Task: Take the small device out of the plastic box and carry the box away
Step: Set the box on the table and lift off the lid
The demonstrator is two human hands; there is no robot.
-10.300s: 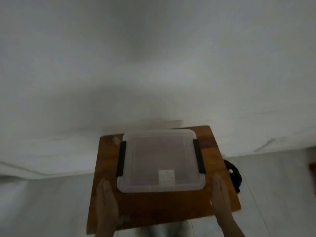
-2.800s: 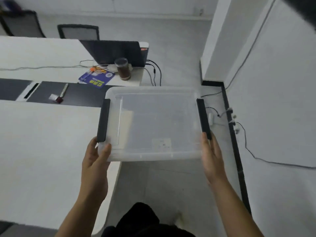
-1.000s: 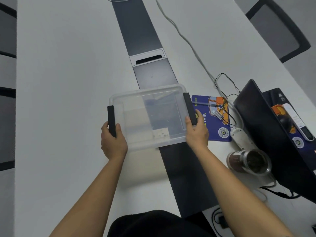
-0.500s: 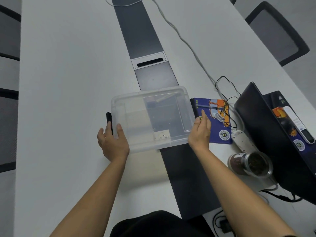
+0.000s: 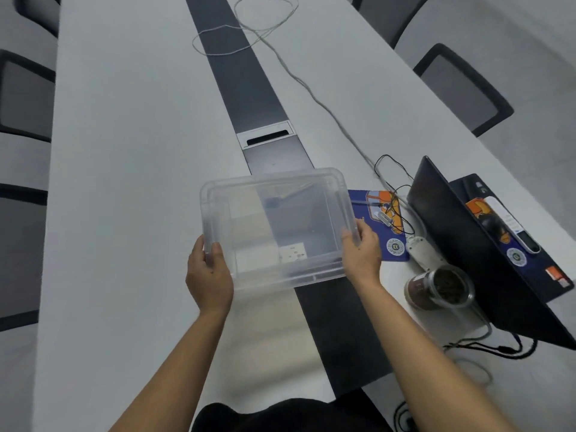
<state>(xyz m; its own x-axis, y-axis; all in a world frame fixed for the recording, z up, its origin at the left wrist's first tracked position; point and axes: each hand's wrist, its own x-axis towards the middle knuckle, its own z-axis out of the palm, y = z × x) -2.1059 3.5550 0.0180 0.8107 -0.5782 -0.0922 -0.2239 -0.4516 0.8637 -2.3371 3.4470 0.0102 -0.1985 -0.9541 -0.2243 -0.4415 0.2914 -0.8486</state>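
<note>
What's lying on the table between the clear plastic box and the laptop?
In the head view, a blue booklet with thin black cables across it lies between the box and the laptop.

No text can be read anywhere. The box (image 5: 277,226) bears a small white label (image 5: 293,252) with dark marks too small to make out. The blue booklet (image 5: 381,226) and the card (image 5: 511,226) by the laptop (image 5: 467,244) each show a round seal, its lettering blurred.
</note>
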